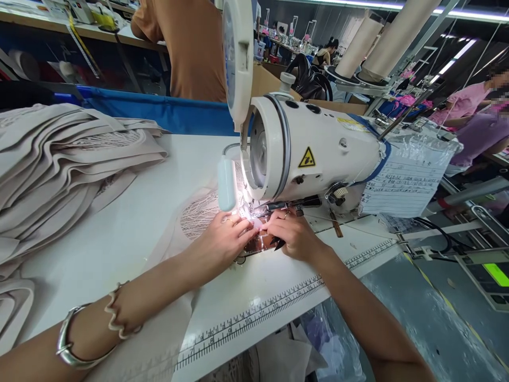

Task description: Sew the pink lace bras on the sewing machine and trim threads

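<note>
— Fabric (196, 215), beige with a lacy panel: where is it?
— It is on the white surface (131, 228). Its far end sits under the foot of the sewing machine (318, 154), lit hard by the lamp (227, 183). The rest trails back under the left forearm to the near edge.
— What are the hands doing?
— Left hand (220, 241) and right hand (294, 236) lie close together, fingertips almost meeting at the needle. Both press down on the fabric and, as far as the glare allows, pinch its edge. Something small and dark pokes out below the right hand; what it is cannot be told.
— Which step does that look like?
— Judging by the pose, the edge is being lined up at the foot, at the start of a seam or partway through one.
— What does the next move call for?
— It probably calls for a level, even feed through the foot, with both hands at one pace and the fingertips clear of the needle.
— Which way does the fabric run?
— Its long axis is diagonal, from the near left of the surface up toward the needle at centre. The worked end points at the machine.
— What else is around?
— A stack of beige pieces (59, 159) lies on the left, well apart from the hands. A ruler (258, 313) is printed along the near edge, and there are bangles (71, 339) on the left wrist. A person in an orange top (186, 48) stands behind the surface.
</note>
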{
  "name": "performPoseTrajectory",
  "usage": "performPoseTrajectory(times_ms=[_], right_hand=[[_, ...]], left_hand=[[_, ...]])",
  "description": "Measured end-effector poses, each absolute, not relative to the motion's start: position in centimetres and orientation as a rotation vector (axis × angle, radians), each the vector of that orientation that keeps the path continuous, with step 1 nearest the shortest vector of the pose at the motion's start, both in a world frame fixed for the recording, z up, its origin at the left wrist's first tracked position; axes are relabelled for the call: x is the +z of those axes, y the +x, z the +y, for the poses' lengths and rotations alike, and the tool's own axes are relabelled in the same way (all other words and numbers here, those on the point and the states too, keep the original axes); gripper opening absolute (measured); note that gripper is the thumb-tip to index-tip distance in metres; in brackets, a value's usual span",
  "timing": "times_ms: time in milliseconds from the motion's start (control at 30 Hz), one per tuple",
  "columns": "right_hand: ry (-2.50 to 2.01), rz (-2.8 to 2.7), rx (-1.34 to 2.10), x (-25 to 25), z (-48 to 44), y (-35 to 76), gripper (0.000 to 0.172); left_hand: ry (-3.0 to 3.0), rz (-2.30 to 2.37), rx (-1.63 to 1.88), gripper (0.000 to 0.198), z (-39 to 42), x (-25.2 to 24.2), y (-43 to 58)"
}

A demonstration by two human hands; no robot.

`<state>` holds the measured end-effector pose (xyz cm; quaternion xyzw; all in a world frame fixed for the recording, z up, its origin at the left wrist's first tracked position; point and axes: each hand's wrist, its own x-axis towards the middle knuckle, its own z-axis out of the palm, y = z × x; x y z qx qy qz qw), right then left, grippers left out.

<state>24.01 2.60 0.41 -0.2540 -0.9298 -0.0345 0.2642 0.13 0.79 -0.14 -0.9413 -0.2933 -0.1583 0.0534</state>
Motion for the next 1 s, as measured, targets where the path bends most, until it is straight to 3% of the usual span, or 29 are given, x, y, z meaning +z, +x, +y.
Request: performPoseTrajectory(times_ms=[700,867,1000], right_hand=[[-0.783,-2.488,0.0,0.2,2.5,24.1,0.036],[-0.717,-2.457,-0.054,0.1,2.6,23.9,0.035],[-0.701,-2.475,-0.043,0.6,2.8,23.6,0.036]], left_hand=[[-3.038,-1.091,-0.558,0.044,4.6,0.1,-2.2],[-2.86,-1.521,-0.515,0.034,4.4,0.7,-1.7],[-2.574,-1.842,-0.498,0.038,4.4,0.2,-1.9]])
